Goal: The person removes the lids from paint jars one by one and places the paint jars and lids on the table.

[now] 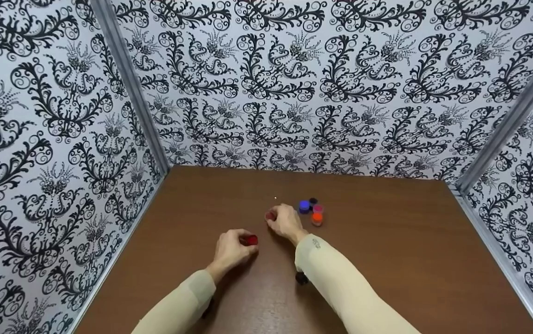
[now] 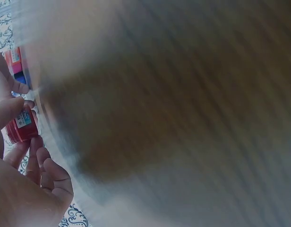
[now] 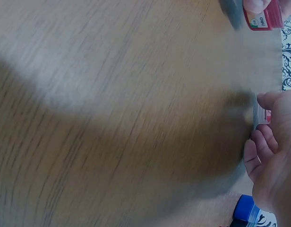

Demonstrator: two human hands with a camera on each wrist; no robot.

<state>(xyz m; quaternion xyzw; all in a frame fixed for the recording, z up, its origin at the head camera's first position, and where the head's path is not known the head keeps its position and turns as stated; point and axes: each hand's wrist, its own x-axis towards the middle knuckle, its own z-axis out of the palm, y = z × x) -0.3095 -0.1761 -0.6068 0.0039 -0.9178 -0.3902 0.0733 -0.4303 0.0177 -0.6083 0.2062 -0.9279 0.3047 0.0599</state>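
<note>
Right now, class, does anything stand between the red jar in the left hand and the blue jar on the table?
Yes: in the head view, the right hand is between the red jar and the blue jar, nearer the latter.

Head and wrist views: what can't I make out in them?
Head view: small round black object, partly hidden by the cream fabric sleeve.
Right wrist view: round clear-and-red container, mostly covered by the right hand.
Right wrist view: left hand, mostly cut off by the top edge.
Left wrist view: fine print on the white label of the round red jar, too small.
</note>
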